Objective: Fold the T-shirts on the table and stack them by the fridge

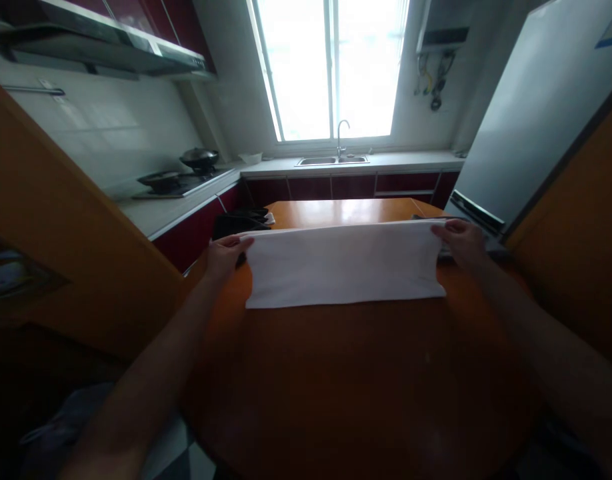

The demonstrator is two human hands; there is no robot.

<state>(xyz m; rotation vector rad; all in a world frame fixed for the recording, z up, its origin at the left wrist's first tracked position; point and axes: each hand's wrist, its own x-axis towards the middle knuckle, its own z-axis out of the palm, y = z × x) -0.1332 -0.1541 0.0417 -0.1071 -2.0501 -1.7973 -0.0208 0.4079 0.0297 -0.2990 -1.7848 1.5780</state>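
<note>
Forearms (161, 353) outstretched; white cloth (343, 267) spread between both hands (227, 256) (463, 243), edges pinched.

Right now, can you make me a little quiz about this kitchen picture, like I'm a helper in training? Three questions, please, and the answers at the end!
1. True or false: the left hand and the right hand are holding the same cloth.

2. What colour is that cloth?
A) green
B) white
C) black

3. Fill in the missing word: behind the sink, the tall curved tap stands in front of the ______.

Key: 1. True. 2. B. 3. window.
</note>
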